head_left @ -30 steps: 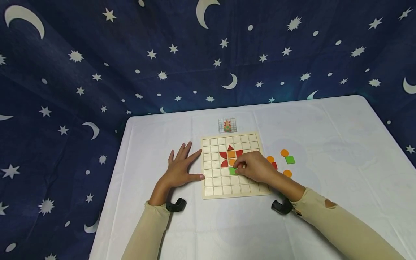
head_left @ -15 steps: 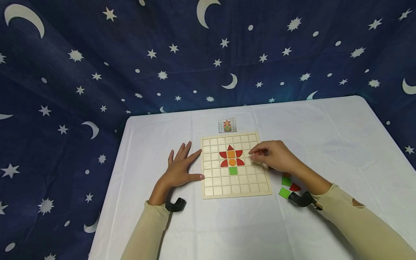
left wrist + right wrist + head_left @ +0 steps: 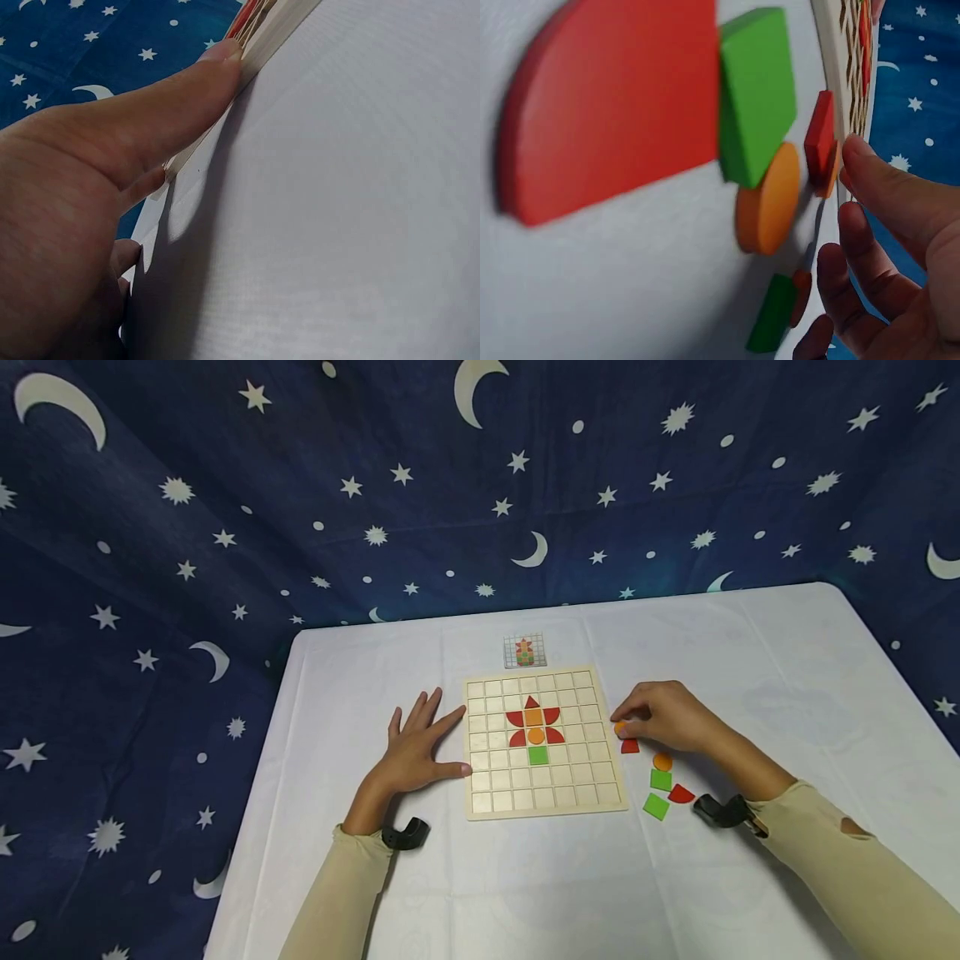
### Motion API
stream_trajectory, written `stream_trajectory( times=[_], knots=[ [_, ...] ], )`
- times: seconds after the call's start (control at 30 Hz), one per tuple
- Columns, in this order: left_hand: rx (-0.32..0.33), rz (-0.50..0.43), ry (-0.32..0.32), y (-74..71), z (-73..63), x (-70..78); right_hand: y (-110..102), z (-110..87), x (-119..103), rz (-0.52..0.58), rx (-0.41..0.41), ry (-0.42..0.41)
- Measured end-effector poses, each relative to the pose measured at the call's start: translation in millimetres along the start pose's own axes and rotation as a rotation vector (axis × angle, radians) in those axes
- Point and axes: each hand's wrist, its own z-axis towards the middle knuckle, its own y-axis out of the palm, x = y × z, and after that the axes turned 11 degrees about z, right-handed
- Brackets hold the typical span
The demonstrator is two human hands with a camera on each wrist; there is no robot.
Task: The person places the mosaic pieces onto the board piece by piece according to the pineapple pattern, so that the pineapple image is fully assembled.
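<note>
A wooden grid board (image 3: 498, 782) lies on the white table. Red pieces, an orange square (image 3: 533, 717), an orange disc (image 3: 536, 736) and a green square (image 3: 538, 756) form a flower-like figure on it. With fingers spread, my left hand (image 3: 412, 756) rests at the board's left edge, thumb touching the rim. Right of the board, the thumb and forefinger of my right hand (image 3: 669, 718) pinch another orange disc (image 3: 619, 729), partly hidden by the fingers. Beside that disc lies a red piece (image 3: 630, 746); the right wrist view shows both at the fingertips.
Nearer the front right lie an orange disc (image 3: 662, 762), green squares (image 3: 656, 807) and a red quarter-circle (image 3: 681, 793). Under the right hand, its wrist view shows another green piece (image 3: 772, 315) and orange piece (image 3: 801, 298). A small pattern card (image 3: 525, 651) lies behind the board.
My right hand has moved from the green square on the board rightward to the loose pieces. A red piece now shows right of the orange disc on the board. The left hand stays put.
</note>
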Motion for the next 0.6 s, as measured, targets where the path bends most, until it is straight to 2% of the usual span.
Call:
stream_trajectory(
  times=[0.13, 0.4, 0.6],
  knots=[
    [-0.003, 0.0, -0.005, -0.3, -0.5, 0.6, 0.7, -0.4, 3.6, 0.001, -0.005, 0.03],
    [-0.005, 0.001, -0.014, -0.2, -0.8, 0.6, 1.0, -1.2, 6.4, 0.003, 0.002, 0.028],
    [-0.001, 0.001, -0.008, 0.2, -0.6, 0.2, 0.5, -1.9, 3.3, 0.085, 0.027, -0.01]
  ],
)
